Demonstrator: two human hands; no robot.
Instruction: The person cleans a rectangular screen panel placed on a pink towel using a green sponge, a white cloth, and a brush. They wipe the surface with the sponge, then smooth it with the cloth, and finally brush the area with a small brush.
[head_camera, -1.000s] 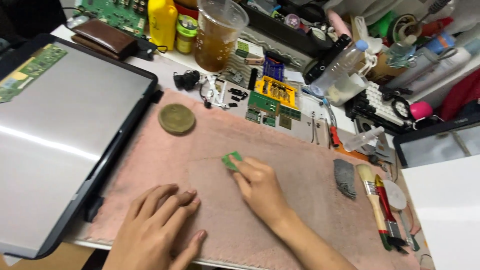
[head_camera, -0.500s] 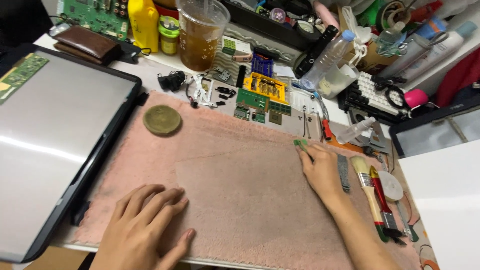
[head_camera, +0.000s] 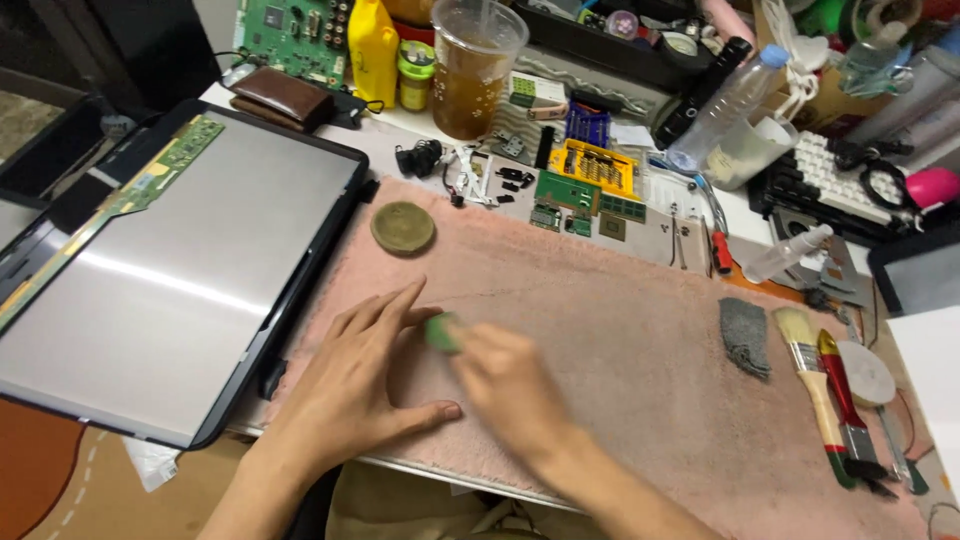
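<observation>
My right hand (head_camera: 510, 385) is blurred with motion and pinches a small green chip-like board (head_camera: 441, 332) low over the pink towel (head_camera: 620, 330). Flat on the towel just to its left lies my left hand (head_camera: 365, 385), fingers spread, its fingertips close to the green piece. A round olive-coloured disc (head_camera: 402, 228) sits on the towel's far left corner.
A large open screen panel (head_camera: 170, 270) with a green strip board lies at the left. Behind the towel are small circuit boards (head_camera: 575, 195), a yellow bit case (head_camera: 598, 166), an iced drink cup (head_camera: 475, 65) and a plastic bottle (head_camera: 725, 105). Brushes (head_camera: 825, 390) and a grey cloth (head_camera: 745, 335) lie at the right.
My right hand has swung from the towel's far right side back toward the left with the green piece. My left hand has shifted right and forward to meet it.
</observation>
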